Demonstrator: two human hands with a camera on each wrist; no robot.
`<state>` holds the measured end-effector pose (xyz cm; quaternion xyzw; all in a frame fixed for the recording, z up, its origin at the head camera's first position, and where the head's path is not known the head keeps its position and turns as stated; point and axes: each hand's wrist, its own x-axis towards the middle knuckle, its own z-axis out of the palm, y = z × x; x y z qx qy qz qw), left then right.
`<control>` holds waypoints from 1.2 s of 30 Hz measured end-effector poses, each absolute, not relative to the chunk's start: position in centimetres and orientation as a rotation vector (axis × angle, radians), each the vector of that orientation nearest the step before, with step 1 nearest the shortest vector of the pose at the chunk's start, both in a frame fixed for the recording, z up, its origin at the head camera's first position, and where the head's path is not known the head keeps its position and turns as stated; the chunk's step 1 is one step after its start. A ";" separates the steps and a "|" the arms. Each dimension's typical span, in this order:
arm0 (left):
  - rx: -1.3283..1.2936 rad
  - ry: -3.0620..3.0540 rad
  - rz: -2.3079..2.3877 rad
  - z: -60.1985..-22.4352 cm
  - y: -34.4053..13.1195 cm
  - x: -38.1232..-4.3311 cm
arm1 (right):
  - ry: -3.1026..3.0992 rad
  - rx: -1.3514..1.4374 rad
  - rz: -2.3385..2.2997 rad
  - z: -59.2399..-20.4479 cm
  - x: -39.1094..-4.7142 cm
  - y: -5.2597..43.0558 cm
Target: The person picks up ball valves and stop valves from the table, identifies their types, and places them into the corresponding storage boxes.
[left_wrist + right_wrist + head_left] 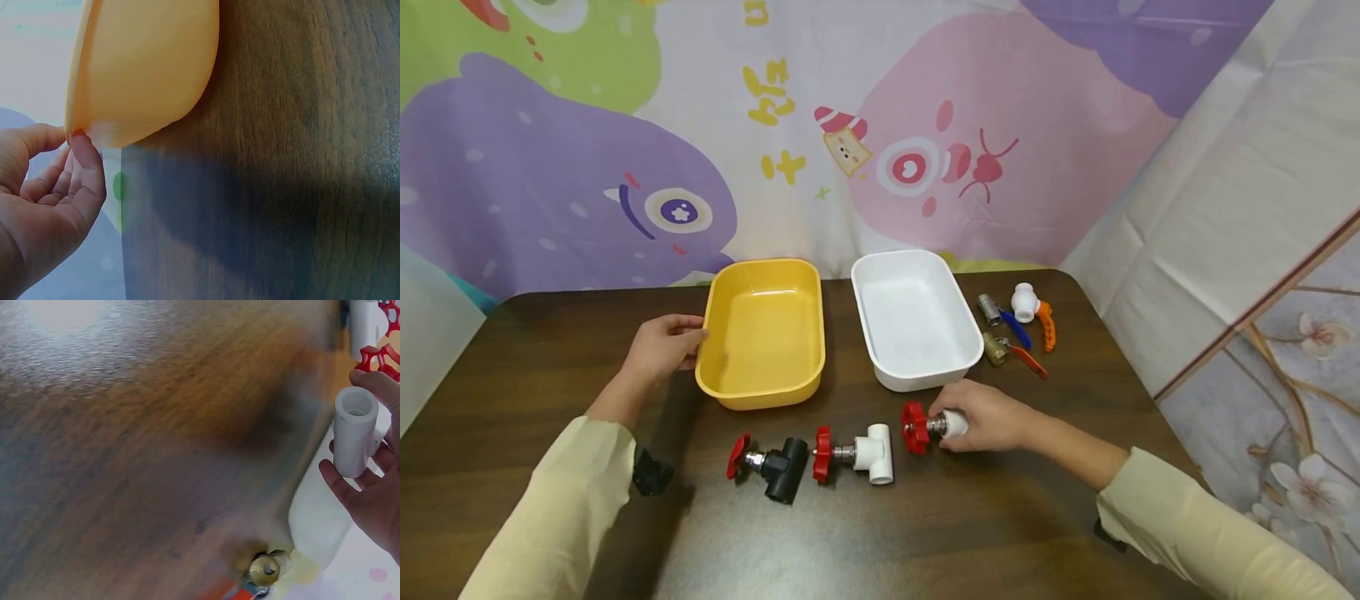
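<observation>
On the left, my left hand (657,348) pinches the side rim of a yellow tray (763,350) between thumb and fingertips; the left wrist view shows this pinch on the rim (74,94) up close. My right hand (992,418) grips a white pipe valve with a red handwheel (915,428), just in front of the white tray. In the right wrist view its white tee body (354,434) lies between thumb and fingers. Left of it on the table are another white valve with a red handwheel (871,454) and a black valve with a red handwheel (784,471).
A white tray (917,321) stands right of the yellow one. Beyond its right side lie a white ball valve with an orange handle (1024,302), a brass valve with a red lever (996,350) and a metal valve with a blue lever (989,310). A patterned cloth (790,200) hangs behind the table.
</observation>
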<state>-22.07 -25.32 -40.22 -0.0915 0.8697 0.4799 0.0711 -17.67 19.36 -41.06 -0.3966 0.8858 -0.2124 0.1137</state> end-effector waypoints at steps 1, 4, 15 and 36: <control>-0.276 2.614 1.443 -40.2 -25.3 -22.1 | 2.604 -1.166 -0.624 -40.9 -17.7 19.3; -0.278 2.606 1.445 -40.2 -25.4 -22.1 | 2.623 -1.171 -0.635 -40.4 -17.7 19.0; -0.256 2.598 1.486 -40.0 -25.6 -22.0 | 2.627 -1.183 -0.665 -38.6 -17.8 18.1; -0.281 2.568 1.517 -40.3 -25.5 -22.2 | 2.679 -1.308 -0.676 -35.6 -19.6 14.4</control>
